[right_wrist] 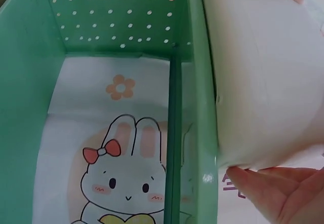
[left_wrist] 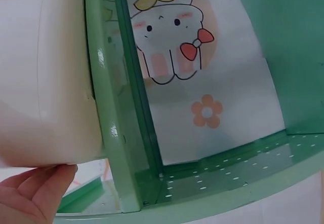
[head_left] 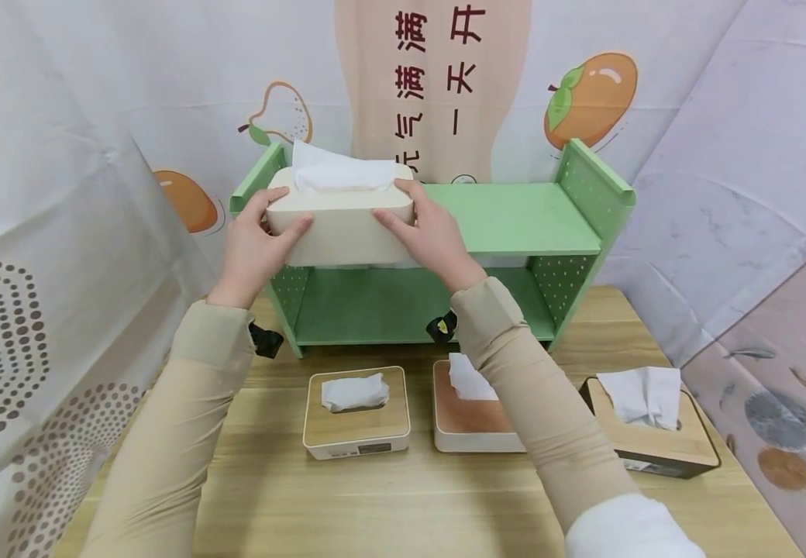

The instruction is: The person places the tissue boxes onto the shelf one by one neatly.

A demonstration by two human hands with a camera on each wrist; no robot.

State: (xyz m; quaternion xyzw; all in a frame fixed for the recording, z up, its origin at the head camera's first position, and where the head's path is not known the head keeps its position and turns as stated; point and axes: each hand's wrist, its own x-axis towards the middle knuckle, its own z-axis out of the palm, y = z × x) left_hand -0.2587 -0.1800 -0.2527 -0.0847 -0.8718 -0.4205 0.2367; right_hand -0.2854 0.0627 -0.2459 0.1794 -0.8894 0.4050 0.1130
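A cream tissue box [head_left: 347, 236] with a white tissue [head_left: 340, 172] standing out of its top is held by both hands. My left hand [head_left: 251, 244] grips its left end, thumb on the front face. The right hand [head_left: 438, 232] grips the opposite end in the same way. The box is at the left part of the upper board of a green shelf [head_left: 508, 217], covering the board's front edge there. In both wrist views the box [left_wrist: 45, 82] lies close along the green board; whether its whole base rests there cannot be seen.
On the wooden table [head_left: 375, 519] before the shelf stand a white tissue box with a wooden lid [head_left: 357, 418], one with a brown lid [head_left: 469, 415], partly behind the right sleeve, and a dark one with a wooden lid [head_left: 654, 434]. Printed curtains [head_left: 166, 70] hang around.
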